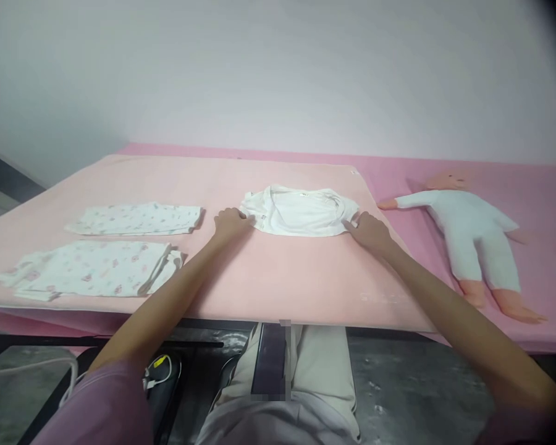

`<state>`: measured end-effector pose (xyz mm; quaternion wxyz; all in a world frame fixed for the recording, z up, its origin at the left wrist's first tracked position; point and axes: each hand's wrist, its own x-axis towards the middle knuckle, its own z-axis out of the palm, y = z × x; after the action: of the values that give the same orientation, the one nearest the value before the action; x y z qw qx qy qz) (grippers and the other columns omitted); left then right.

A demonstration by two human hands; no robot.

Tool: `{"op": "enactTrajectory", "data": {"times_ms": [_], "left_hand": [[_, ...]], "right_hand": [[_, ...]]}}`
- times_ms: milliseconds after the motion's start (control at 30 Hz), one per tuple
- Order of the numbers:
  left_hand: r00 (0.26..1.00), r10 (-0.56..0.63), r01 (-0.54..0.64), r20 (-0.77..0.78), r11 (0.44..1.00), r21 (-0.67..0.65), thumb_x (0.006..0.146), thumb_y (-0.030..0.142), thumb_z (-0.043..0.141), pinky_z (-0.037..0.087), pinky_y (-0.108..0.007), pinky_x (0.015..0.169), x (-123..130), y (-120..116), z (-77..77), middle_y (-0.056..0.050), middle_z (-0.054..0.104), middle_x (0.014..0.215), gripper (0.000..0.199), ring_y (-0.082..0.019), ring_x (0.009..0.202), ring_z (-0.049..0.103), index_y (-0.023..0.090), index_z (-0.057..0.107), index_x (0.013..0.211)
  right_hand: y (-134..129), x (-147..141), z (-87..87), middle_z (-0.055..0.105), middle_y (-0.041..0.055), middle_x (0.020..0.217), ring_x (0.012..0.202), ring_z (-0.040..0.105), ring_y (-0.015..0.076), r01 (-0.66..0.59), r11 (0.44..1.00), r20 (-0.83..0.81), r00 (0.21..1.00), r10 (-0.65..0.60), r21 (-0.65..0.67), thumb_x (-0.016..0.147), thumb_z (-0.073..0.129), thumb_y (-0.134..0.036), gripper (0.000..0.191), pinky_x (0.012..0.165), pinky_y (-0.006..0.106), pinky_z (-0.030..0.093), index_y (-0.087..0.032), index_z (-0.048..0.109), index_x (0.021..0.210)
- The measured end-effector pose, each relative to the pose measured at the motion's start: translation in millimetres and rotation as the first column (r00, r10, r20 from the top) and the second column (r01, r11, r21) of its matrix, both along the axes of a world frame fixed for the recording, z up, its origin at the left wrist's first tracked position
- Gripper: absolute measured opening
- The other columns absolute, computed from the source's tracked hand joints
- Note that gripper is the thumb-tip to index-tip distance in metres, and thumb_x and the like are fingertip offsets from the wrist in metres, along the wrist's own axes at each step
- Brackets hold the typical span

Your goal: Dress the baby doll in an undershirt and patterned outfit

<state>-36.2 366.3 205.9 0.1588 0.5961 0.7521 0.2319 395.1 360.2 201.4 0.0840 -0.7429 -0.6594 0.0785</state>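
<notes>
A white baby garment [306, 213] lies folded into a wide, low shape on the light pink mat [278, 278]. At its left end my left hand [232, 224] pinches the edge between thumb and fingers. My right hand [369, 232] grips the opposite end, its thumb on the cloth near the lower right corner. The neckline shows as a curved fold across the garment's upper side. To the left of my left hand lie two folded printed garments, a narrow one [139, 219] behind and a larger one [97, 269] in front.
A doll in a white suit [472, 228] lies on the darker pink cover [547, 247] at the right. A phone [269, 361] rests on my lap below the table edge. A black bag with a white cable [167, 395] is at the lower left. Behind stands a pale wall [278, 80].
</notes>
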Motion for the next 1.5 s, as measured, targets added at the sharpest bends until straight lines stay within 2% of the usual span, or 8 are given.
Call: {"op": "enactTrajectory", "data": {"times_ms": [167, 300, 500, 633, 833, 1000, 1300, 1500], "left_hand": [[0.977, -0.102, 0.075, 0.187, 0.986, 0.150, 0.094, 0.029, 0.070, 0.054, -0.046, 0.087, 3.6, 18.1, 4.3, -0.009, 0.071, 0.084, 0.021, -0.032, 0.089, 0.072, 0.023, 0.057, 0.079], [0.917, -0.364, 0.261, 0.167, 0.860, 0.439, 0.094, 0.020, 0.063, 0.056, -0.038, 0.094, 43.8, 18.3, 10.0, -0.009, 0.075, 0.113, 0.008, -0.027, 0.111, 0.070, 0.023, 0.056, 0.097], [0.565, -0.814, 0.814, -0.137, 0.521, 0.256, 0.092, 0.037, 0.076, 0.051, -0.049, 0.112, 69.0, -4.2, 9.7, -0.012, 0.074, 0.128, 0.030, -0.035, 0.127, 0.065, 0.023, 0.063, 0.115], [0.711, -0.689, 0.695, -0.141, 0.659, 0.286, 0.107, 0.053, 0.059, 0.043, -0.052, 0.124, 17.8, 3.9, 8.0, -0.014, 0.068, 0.150, 0.036, -0.036, 0.142, 0.058, 0.022, 0.065, 0.124], [0.976, -0.203, 0.209, -0.074, 0.974, 0.085, 0.103, 0.050, 0.059, 0.038, -0.059, 0.128, -39.7, 72.4, 6.7, -0.021, 0.062, 0.157, 0.049, -0.043, 0.154, 0.047, 0.019, 0.066, 0.141], [0.974, -0.182, 0.191, 0.131, 0.980, -0.058, 0.084, 0.052, 0.084, 0.049, -0.048, 0.111, -49.5, 113.2, 6.5, -0.011, 0.077, 0.113, 0.034, -0.040, 0.128, 0.067, 0.023, 0.072, 0.098], [0.683, -0.081, 0.174, 0.726, 0.983, -0.054, 0.076, 0.028, 0.095, 0.057, -0.035, 0.083, -60.6, 144.0, 4.0, -0.007, 0.074, 0.089, 0.045, -0.024, 0.087, 0.075, 0.022, 0.053, 0.091], [0.955, -0.088, 0.074, 0.282, 0.995, 0.060, 0.086, 0.029, 0.087, 0.058, -0.047, 0.102, -36.0, 137.3, 3.8, -0.015, 0.071, 0.132, 0.047, -0.032, 0.116, 0.072, 0.022, 0.054, 0.119]], "right_hand": [[27.6, -14.7, 21.4, 0.078, 0.0134, 0.101, 0.095, 0.072, 0.0287, -0.093, 0.986, -0.287, 0.957, 0.049, -0.141, 0.099, 0.066, -0.051, 0.035, 0.080, 0.034, 0.048, -0.017, 0.069, 0.095], [29.9, -52.2, 36.7, 0.075, 0.0072, 0.101, 0.089, 0.066, 0.0225, 0.043, 0.955, -0.490, 0.865, 0.112, 0.295, 0.095, 0.064, -0.041, 0.022, 0.080, 0.032, 0.048, -0.021, 0.062, 0.102], [-8.1, -91.5, 31.5, 0.076, 0.0110, 0.122, 0.111, 0.068, 0.0320, -0.644, 0.720, -0.162, 0.706, 0.689, 0.259, 0.099, 0.071, -0.054, 0.036, 0.103, 0.047, 0.051, -0.024, 0.070, 0.118], [-11.0, -48.4, 10.0, 0.071, 0.0124, 0.141, 0.131, 0.064, 0.0352, -0.544, 0.766, -0.153, 0.772, 0.617, 0.342, 0.109, 0.060, -0.059, 0.043, 0.118, 0.054, 0.046, -0.027, 0.069, 0.137], [65.2, 7.6, -20.6, 0.069, 0.0230, 0.142, 0.136, 0.061, 0.0404, -0.136, 0.918, -0.253, 0.937, 0.241, 0.372, 0.102, 0.058, -0.058, 0.058, 0.122, 0.059, 0.045, -0.016, 0.068, 0.141], [99.0, 9.7, -7.8, 0.074, 0.0174, 0.119, 0.132, 0.063, 0.0384, -0.159, 0.967, -0.264, 0.942, 0.209, 0.200, 0.101, 0.063, -0.063, 0.044, 0.120, 0.055, 0.047, -0.020, 0.070, 0.107], [108.0, 45.5, 5.9, 0.073, 0.0155, 0.134, 0.113, 0.073, 0.0341, 0.116, 0.989, -0.668, 0.729, -0.149, -0.094, 0.080, 0.091, -0.076, 0.084, 0.091, 0.042, 0.062, -0.025, 0.056, 0.138], [79.7, 6.4, -7.1, 0.064, 0.0202, 0.146, 0.136, 0.060, 0.0409, 0.134, 0.937, -0.382, 0.924, 0.000, 0.324, 0.090, 0.080, -0.059, 0.063, 0.117, 0.056, 0.049, -0.021, 0.056, 0.134]]}}
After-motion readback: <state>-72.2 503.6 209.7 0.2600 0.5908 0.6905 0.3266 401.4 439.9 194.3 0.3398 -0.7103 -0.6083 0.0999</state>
